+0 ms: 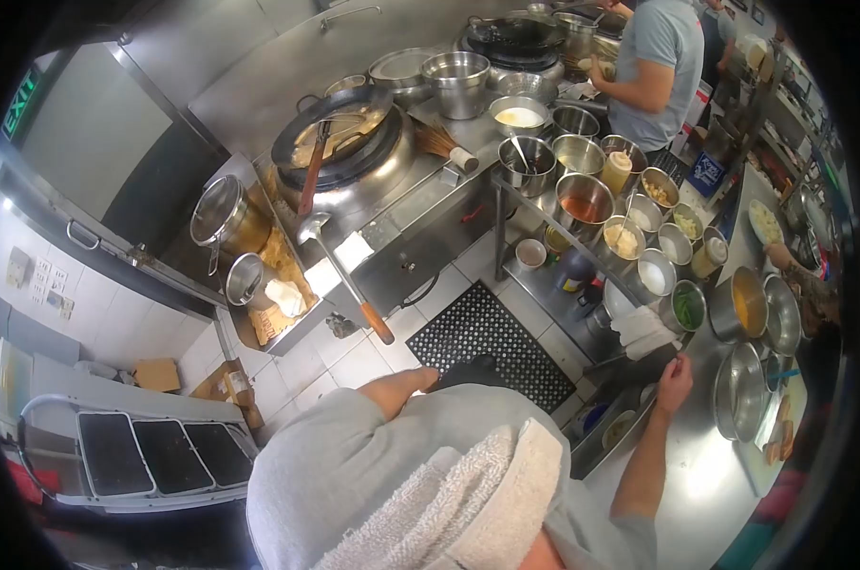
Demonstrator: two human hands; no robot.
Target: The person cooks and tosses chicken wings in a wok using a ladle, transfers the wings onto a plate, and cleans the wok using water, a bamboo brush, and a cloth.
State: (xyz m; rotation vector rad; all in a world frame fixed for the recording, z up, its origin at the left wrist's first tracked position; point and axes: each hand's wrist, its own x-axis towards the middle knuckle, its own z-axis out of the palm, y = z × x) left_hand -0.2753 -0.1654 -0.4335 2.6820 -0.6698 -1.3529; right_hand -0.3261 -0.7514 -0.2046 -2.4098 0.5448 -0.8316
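Observation:
My right hand [675, 382] is at the edge of the steel counter [686, 475] with its fingers curled. What they grip, if anything, I cannot make out. Just below it is an open drawer or low compartment with containers [620, 429] inside. A folded white cloth [644, 330] and a steel pot of chopped greens [686, 307] are a little beyond that hand. My left hand [428, 378] hangs low in front of my body, partly hidden, so its fingers do not show clearly. The nearest thing to it is a black perforated floor mat [477, 332].
A wok [354, 128] sits on the range, with a wooden-handled ladle [349, 275] across the front edge. Pots of sauces and ingredients, including a red sauce [582, 206], crowd the rack. Another person [653, 76] stands at the far stove. A black-panelled step stool [150, 454] is at left.

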